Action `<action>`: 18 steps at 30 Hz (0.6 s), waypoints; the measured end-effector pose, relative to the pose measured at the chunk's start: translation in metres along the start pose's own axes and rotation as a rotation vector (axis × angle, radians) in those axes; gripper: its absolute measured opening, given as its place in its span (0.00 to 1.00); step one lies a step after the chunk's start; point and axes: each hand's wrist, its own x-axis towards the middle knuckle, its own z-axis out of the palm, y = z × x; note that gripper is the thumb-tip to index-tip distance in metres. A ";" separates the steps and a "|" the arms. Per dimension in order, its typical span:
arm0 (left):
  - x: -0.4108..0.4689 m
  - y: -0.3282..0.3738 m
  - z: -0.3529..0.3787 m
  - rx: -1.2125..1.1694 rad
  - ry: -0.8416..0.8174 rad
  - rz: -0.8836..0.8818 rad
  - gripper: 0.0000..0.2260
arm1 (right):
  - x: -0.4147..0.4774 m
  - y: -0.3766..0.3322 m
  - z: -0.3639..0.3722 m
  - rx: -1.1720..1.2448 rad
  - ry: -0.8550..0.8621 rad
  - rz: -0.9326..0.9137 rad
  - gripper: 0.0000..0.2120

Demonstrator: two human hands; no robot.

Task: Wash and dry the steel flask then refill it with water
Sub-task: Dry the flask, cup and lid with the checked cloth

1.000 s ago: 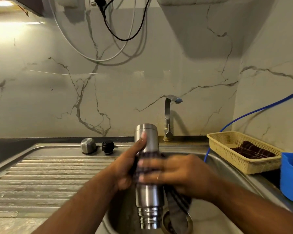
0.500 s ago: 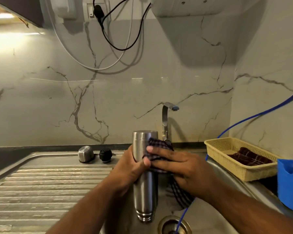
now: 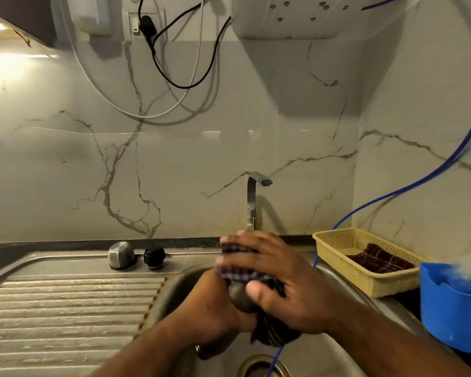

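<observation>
1. Bottom centre of the frame: the drain (image 3: pixel 259 367) of the steel sink (image 3: pixel 172 289). A thin blue tube (image 3: pixel 276 357) runs down toward the drain.
2. Just above the drain, both forearms come in from the bottom edge and meet over the basin.
3. The left hand (image 3: pixel 215 314) is wrapped round the lower body of the steel flask (image 3: pixel 238 297), fingers curled about it. The flask is held over the basin, mostly hidden; only a grey patch shows between the hands. Which end is up cannot be told.
4. The right hand (image 3: pixel 291 281) clasps a checked cloth (image 3: pixel 237 272) over the flask's upper end, fingers bent across the top and thumb pressing the cloth against the metal. The rest of the cloth hangs dark below this hand.
5. Left half of the frame: the ribbed drainboard (image 3: pixel 65 308).
6. At the back edge of the drainboard, a steel cap (image 3: pixel 121 254) and a black stopper (image 3: pixel 154 257) stand just beside each other, apart from the hands.
7. Right edge: a blue plastic container (image 3: pixel 452 308). Behind it sits a yellow mesh basket (image 3: pixel 337 240) holding a dark folded cloth (image 3: pixel 378 261).
8. Centre, behind the hands: the tap (image 3: pixel 253 200), spout turned right. No water shows.
9. Far: the veined marble wall (image 3: pixel 65 172). Black and white cables (image 3: pixel 174 83) loop down from a plug (image 3: pixel 146 25) in the upper left, and a white box (image 3: pixel 297 20) is mounted at the upper centre.
</observation>
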 end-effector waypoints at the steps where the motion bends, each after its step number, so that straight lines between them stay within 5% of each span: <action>1: 0.001 -0.001 0.003 0.038 -0.012 0.027 0.23 | 0.000 0.001 0.001 -0.011 -0.028 -0.010 0.17; 8: 0.004 0.001 0.007 0.340 0.184 -0.028 0.37 | 0.006 0.002 0.033 -0.045 0.216 0.441 0.16; 15: -0.004 0.004 -0.013 0.172 -0.026 0.136 0.16 | -0.005 0.004 0.019 -0.228 0.087 -0.288 0.15; 18: -0.001 -0.001 -0.004 0.115 0.021 0.103 0.16 | -0.004 0.009 0.022 -0.207 0.159 -0.258 0.14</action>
